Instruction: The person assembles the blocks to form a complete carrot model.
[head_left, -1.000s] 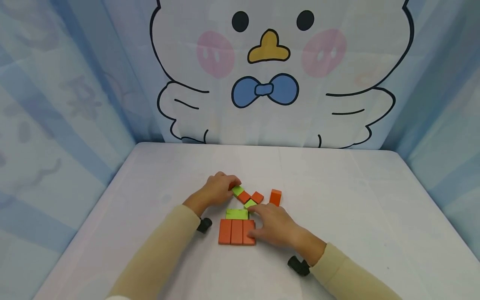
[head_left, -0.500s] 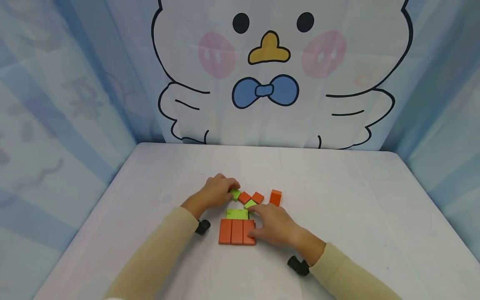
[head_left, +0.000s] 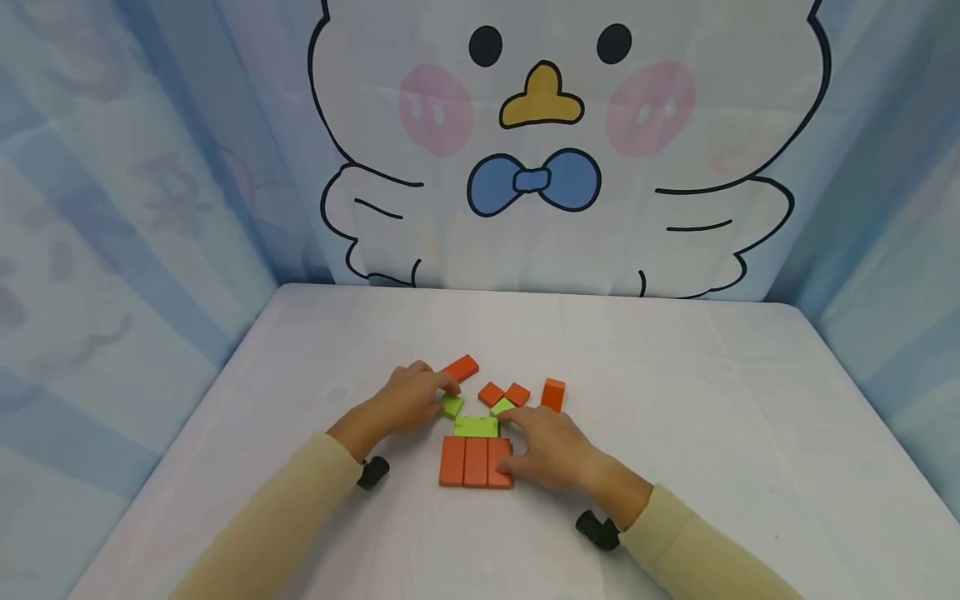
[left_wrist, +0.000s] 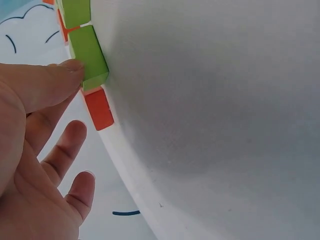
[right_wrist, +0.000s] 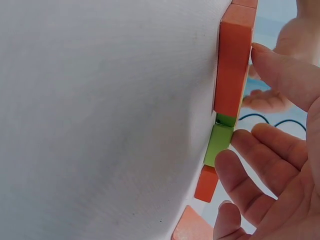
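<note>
My left hand (head_left: pixel 408 400) pinches a small green block (head_left: pixel 452 406) between thumb and fingers; its other fingers are loosely bent in the left wrist view. My right hand (head_left: pixel 551 446) rests with relaxed fingers beside the blocks. Its fingertips are by a tilted green block (head_left: pixel 502 407), and its thumb is at the rightmost of three orange blocks (head_left: pixel 476 462) laid side by side. Directly above that row lies a wider green block (head_left: pixel 476 427). Two small orange blocks (head_left: pixel 491 393) sit tilted above the right fingertips. In the right wrist view, the thumb is at an orange block (right_wrist: pixel 234 62).
A longer orange block (head_left: pixel 461 368) lies just beyond my left fingers. Another orange block (head_left: pixel 553 394) stands behind my right hand. The white table (head_left: pixel 712 400) reaches back to a curtain with a cartoon bird (head_left: pixel 540 242); blue curtains hang at both sides.
My left hand has drawn a green block leftward and toward me, away from the small orange block. The longer orange block behind it has come into sight. The right hand stays put.
</note>
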